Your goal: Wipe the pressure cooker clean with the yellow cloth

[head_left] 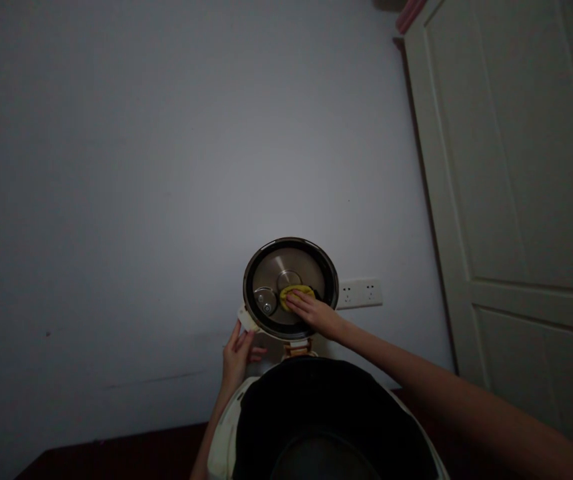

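Note:
A pressure cooker (pixel 226 427) with a white body and a dark inside stands at the bottom of the view. Its round lid (pixel 271 267) is tipped up on the rear hinge, the metal inner face toward me. Pressed against that face is a folded yellow cloth (pixel 286 300), held under the fingers of my right hand (pixel 316 315). My left hand (pixel 239 353) grips the white tab (pixel 247 320) at the lid's lower left edge between thumb and fingers, its other fingers loosely bent.
The cooker rests on a dark reddish table (pixel 131 453). Close behind rises a plain pale wall (pixel 166 167), with a white socket panel (pixel 361 293) just right of the lid. A pale panelled door (pixel 521 200) stands at the right.

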`<state>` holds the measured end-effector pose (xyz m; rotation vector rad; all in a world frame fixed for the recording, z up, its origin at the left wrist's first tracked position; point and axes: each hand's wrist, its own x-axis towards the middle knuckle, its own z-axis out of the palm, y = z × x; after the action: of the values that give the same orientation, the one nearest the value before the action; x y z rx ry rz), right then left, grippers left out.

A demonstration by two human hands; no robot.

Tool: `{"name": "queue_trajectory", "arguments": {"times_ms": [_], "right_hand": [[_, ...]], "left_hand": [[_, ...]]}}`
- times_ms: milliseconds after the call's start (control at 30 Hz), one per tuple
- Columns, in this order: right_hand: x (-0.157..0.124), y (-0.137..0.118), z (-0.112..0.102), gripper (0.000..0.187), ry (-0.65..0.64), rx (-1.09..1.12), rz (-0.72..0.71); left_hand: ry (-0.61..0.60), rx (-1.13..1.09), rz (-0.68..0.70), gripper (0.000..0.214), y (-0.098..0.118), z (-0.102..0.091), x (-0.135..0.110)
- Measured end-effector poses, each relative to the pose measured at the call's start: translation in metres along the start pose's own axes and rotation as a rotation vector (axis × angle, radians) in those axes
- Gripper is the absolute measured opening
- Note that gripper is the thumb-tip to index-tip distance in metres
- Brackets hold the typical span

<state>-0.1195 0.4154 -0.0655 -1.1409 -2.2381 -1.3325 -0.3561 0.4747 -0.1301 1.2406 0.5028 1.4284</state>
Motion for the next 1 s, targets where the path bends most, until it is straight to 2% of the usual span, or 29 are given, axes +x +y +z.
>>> {"name": "queue_trajectory", "arguments": {"times_ms": [100, 200, 300, 433, 500, 600, 700, 867, 1000], "right_hand": [[0.021, 0.010, -0.004, 0.045, 0.009, -0.020, -0.025], [0.061, 0.016, -0.009, 0.043, 0.034, -0.032, -0.014], [0.097, 0.013, -0.012, 0.039, -0.006, -0.049, -0.100], [0.113, 0.020, -0.022, 0.037, -0.063, -0.072, -0.206], [0.108, 0.033, -0.030, 0.041, -0.040, -0.094, -0.151], [0.088, 0.054, -0.038, 0.047, -0.005, -0.141, 0.027], [0.059, 0.058, -0.037, 0.049, -0.001, -0.182, 0.185], [0.004, 0.029, -0.021, 0.055, -0.040, -0.169, 0.284], [-0.014, -0.004, -0.006, 0.055, -0.110, -0.052, 0.209]], "left_hand": [[0.004, 0.002, -0.009, 0.080, 0.000, 0.001, 0.001], [0.006, -0.004, -0.016, 0.080, -0.001, 0.002, 0.002], [0.011, -0.010, -0.025, 0.078, -0.003, 0.002, 0.004], [0.015, -0.015, -0.031, 0.077, -0.005, 0.001, 0.004], [0.008, -0.021, -0.017, 0.078, -0.005, 0.000, 0.004], [0.002, -0.018, -0.009, 0.079, -0.004, 0.000, 0.002], [0.001, -0.021, -0.010, 0.078, -0.003, 0.000, 0.002], [0.008, -0.029, -0.005, 0.079, -0.003, 0.000, 0.003], [0.021, -0.020, -0.006, 0.079, -0.002, 0.000, 0.001]]}}
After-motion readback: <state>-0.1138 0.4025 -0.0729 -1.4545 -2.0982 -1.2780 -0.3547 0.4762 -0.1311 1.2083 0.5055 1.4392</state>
